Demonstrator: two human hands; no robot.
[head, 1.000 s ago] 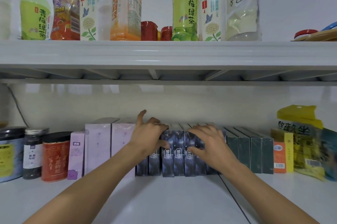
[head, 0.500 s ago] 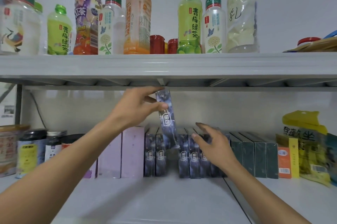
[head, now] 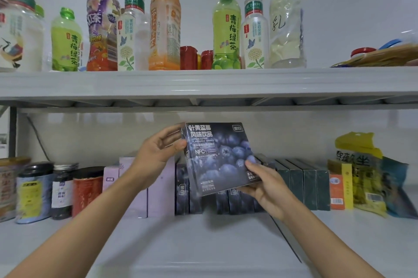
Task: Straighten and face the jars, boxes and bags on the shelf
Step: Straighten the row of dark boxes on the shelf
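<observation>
Both hands are on one blueberry box (head: 217, 155), held up in the air in front of the lower shelf (head: 203, 239), its broad printed face turned toward the camera. The left hand (head: 156, 153) grips the box's upper left edge, thumb on the front and fingers curled behind. The right hand (head: 267, 185) pinches the lower right corner, thumb on the face and fingers underneath.

There is only the head view. Below the lifted box a row of matching dark boxes (head: 228, 201) stands spine-out, with what looks like a gap where the held one belongs. Left of them stand lilac boxes (head: 158, 189) and then the jars (head: 63, 189); to the right are green boxes (head: 303, 185), an orange box (head: 337, 189) and yellow bags (head: 362, 169).

As a judgement, the task is midway: the box rows look upright and close-packed, but the held box must go back in, and the bags at the right slump and lean, so they seem unfaced.

The dark row's middle is hidden behind the box and right hand. The jars at far left are blurred, so I cannot tell whether their labels face front. The rightmost bag is cut off by the frame edge.
</observation>
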